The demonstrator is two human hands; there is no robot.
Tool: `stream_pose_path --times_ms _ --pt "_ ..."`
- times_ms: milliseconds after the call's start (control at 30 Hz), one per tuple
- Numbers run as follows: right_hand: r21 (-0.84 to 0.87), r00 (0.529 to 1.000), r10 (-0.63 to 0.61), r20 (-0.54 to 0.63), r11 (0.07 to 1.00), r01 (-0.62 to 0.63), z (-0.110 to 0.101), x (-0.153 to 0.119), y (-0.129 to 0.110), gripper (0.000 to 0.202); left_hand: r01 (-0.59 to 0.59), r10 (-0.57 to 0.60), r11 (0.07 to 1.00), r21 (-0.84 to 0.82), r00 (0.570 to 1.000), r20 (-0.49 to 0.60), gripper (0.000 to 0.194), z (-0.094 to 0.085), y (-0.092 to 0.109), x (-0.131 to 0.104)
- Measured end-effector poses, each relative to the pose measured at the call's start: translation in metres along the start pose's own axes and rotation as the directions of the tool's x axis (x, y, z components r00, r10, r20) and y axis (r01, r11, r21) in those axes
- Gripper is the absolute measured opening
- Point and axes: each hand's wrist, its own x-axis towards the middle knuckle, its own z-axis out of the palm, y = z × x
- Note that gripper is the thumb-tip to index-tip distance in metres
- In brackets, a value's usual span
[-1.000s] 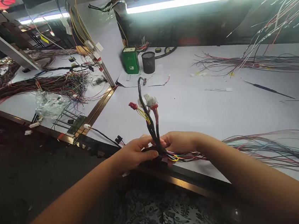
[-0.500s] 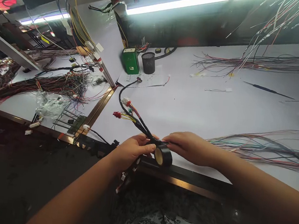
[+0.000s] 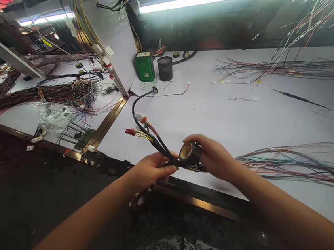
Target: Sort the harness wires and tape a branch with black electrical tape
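Observation:
My left hand (image 3: 149, 170) pinches a taped wire harness (image 3: 151, 134) near the front edge of the white table (image 3: 216, 114). Its branches rise up and left, ending in a white connector (image 3: 139, 117) and a red connector (image 3: 129, 131). A black roll of tape (image 3: 190, 154) sits in my right hand (image 3: 214, 157), held against the harness just right of my left thumb. Loose coloured wires (image 3: 294, 164) of the same harness trail off to the right across the table.
A green box (image 3: 145, 66) and a black mesh cup (image 3: 165, 68) stand at the back with papers in front of them. More wire bundles (image 3: 295, 69) lie at the back right. The neighbouring table (image 3: 53, 93) on the left holds tangled wires and a plastic bag (image 3: 53, 115).
My right hand has lifted the tape roll from below the harness to above it. The harness branches have tipped down and left since the first frame.

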Motion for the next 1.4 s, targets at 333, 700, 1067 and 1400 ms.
stream_pose_path --times_ms 333,700,1067,1400 --pt "0.237 0.793 0.166 0.586 0.901 -0.364 0.000 0.026 0.011 0.027 -0.158 0.178 0.958 0.238 0.982 -0.063 0.040 0.004 -0.002 -0.002" --pt "-0.216 0.991 -0.125 0.049 0.967 0.133 -0.006 -0.014 -0.014 0.029 -0.089 0.100 0.990 0.106 0.990 -0.103 0.038 0.008 -0.001 0.001" --pt "0.271 0.795 0.312 0.521 0.822 -0.500 -0.002 0.012 0.011 0.037 -0.170 0.190 0.969 0.179 0.977 -0.099 0.035 0.008 -0.004 0.000" --pt "-0.390 0.899 -0.416 0.134 0.812 0.434 -0.002 -0.032 -0.009 0.034 -0.107 0.108 0.994 0.012 0.989 -0.100 0.032 0.009 0.002 0.003"
